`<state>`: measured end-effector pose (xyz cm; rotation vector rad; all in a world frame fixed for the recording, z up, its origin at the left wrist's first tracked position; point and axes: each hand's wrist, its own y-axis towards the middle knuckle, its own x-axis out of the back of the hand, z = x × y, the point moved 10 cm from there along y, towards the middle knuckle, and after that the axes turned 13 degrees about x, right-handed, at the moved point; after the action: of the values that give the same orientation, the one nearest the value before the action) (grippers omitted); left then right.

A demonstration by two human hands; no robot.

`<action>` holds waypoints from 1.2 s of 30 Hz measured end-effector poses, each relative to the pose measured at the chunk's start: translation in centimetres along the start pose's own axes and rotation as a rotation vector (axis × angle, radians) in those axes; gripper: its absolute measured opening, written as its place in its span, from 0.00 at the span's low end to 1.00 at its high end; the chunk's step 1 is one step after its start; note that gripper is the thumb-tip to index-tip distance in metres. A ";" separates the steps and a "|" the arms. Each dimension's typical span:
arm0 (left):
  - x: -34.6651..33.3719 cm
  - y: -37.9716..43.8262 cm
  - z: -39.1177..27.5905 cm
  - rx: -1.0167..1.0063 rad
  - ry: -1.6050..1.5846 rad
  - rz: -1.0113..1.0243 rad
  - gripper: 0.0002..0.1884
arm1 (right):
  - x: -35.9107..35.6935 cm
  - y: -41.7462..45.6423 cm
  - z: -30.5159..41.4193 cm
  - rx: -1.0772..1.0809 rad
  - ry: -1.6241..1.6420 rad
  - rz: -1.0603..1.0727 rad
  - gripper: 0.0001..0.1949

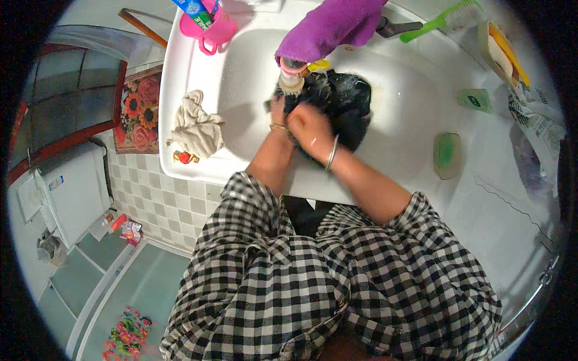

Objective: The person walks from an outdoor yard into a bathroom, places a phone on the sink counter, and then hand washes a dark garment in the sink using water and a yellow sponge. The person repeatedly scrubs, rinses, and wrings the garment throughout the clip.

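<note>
A wet black cloth or garment [354, 106] lies bunched in the white washbasin [406, 149], under the faucet nozzle [291, 83]. My right hand [309, 124] is closed on part of the black cloth, blurred, with a metal bangle on its wrist. Just left of it, my left hand [279, 110] is at the cloth's edge beneath the nozzle; its fingers are largely hidden, so its grip cannot be told. A purple towel [329, 31] drapes over the faucet, and a yellow piece [319, 65] sticks out beside the nozzle.
On the left rim lie a beige cloth [198, 128] and a small red-and-gold item [185, 157]. A pink cup [210, 34] holding a tube stands at the back left. Rightward are a green brush [445, 20], a green soap in a dish [447, 155] and a plastic bag [537, 122].
</note>
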<state>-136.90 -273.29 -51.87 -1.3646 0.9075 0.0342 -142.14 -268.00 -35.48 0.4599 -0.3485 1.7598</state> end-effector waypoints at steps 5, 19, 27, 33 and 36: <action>-1.0 -0.8 1.5 -0.058 0.337 -0.066 0.13 | 3.0 4.3 -7.3 -0.106 -0.262 -0.025 0.10; -1.2 -13.6 -12.4 -0.637 0.506 -0.221 0.38 | 10.6 -0.6 -10.2 0.322 -0.601 0.427 0.06; -2.7 -5.8 -0.7 0.128 0.096 -0.107 0.34 | -4.4 1.9 -3.3 0.084 -0.188 0.553 0.17; 1.1 -3.6 -0.4 -0.017 0.483 -0.220 0.14 | -4.8 1.0 1.1 0.060 -0.442 0.537 0.12; -1.3 -2.2 1.7 -0.157 0.495 -0.074 0.11 | 1.5 4.4 -5.0 -0.181 -0.156 0.015 0.14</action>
<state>-135.78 -271.84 -49.44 -1.5851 1.2852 -0.3068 -147.37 -265.41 -39.12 0.4660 -0.6179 1.6934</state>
